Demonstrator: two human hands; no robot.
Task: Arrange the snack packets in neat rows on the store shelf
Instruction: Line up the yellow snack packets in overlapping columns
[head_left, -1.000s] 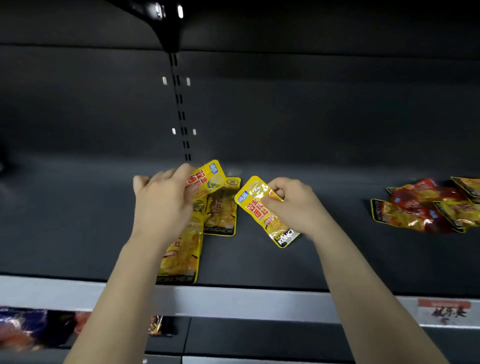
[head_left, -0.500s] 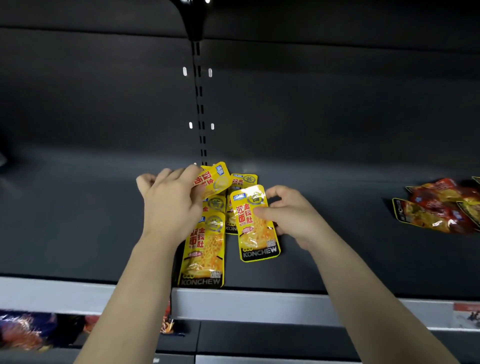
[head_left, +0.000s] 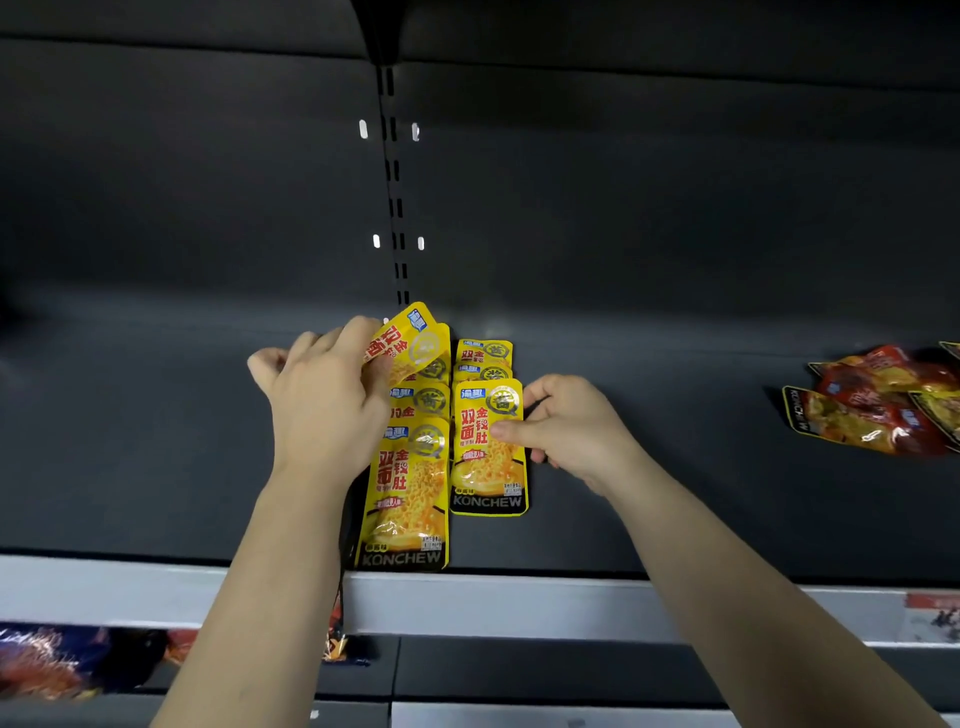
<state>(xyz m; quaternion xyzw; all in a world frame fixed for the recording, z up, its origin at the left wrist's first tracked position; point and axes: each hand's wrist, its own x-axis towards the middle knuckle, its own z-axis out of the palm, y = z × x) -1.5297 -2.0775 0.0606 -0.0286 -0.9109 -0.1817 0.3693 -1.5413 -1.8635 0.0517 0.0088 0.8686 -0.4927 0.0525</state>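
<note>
Yellow KONCHEW snack packets lie in two overlapping rows on the dark shelf. The left row's front packet reaches the shelf's front edge. My right hand pinches the front packet of the right row, which lies flat and straight, thumb on its face. My left hand grips a small bunch of yellow packets, raised and tilted above the back of the left row. Further packets behind in both rows are partly covered.
A loose heap of red and yellow packets lies at the shelf's right end. A grey price rail runs along the front edge. The lower shelf holds dark packets at the left. A slotted upright runs up the back wall.
My right hand has turned its packet from a slant to straight and laid it at the front of the right row. My left hand keeps its bunch raised.
</note>
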